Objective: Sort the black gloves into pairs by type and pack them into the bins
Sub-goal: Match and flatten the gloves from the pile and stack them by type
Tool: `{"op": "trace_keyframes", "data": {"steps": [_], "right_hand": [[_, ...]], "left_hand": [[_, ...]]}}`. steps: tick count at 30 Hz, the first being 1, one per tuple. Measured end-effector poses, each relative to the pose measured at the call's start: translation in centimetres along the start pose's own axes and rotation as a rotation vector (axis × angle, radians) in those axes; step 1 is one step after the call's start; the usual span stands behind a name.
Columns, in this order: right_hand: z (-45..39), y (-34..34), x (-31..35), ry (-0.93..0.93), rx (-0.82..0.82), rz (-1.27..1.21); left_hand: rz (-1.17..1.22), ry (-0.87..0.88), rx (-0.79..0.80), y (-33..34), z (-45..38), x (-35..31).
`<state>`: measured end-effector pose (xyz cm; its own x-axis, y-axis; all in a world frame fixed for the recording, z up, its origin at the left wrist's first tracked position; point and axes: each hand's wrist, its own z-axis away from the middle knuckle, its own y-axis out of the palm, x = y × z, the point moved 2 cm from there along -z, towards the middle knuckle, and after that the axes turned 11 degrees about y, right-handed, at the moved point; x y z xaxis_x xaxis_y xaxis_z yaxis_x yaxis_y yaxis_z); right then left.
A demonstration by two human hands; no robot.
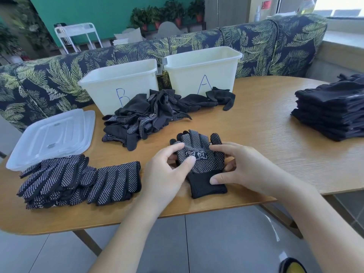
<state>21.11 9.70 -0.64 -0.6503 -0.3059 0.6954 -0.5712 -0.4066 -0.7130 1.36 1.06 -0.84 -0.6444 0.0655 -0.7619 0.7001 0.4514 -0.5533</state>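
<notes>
A dotted black glove (204, 162) lies palm-up on the wooden table (266, 138), fingers pointing away, seemingly on top of another glove. My left hand (167, 170) grips its left edge, thumb on the dotted palm. My right hand (242, 166) holds its right edge, thumb on the plain cuff. A mixed heap of loose black gloves (141, 119) sits in front of the white bins marked B (120, 83) and A (202, 69). Stacked dotted gloves (57, 180) and another dotted set (116, 182) lie at the left. Plain black gloves are stacked (331, 113) at the right.
Clear plastic lids (53, 134) lie at the table's left, behind the dotted stack. A leaf-patterned sofa (275, 46) runs behind the table and bins. The table's front edge is just below my wrists.
</notes>
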Motion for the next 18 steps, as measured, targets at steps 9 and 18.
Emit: {"op": "trace_keyframes", "data": {"steps": [9, 18], "right_hand": [[-0.22, -0.02, -0.15, -0.041, 0.013, 0.003], [-0.39, -0.22, -0.5, -0.006, 0.044, 0.078]], "left_hand": [[-0.059, 0.063, -0.04, 0.19, -1.26, 0.54], [-0.158, 0.071, 0.034, 0.19, -1.25, 0.75]]}}
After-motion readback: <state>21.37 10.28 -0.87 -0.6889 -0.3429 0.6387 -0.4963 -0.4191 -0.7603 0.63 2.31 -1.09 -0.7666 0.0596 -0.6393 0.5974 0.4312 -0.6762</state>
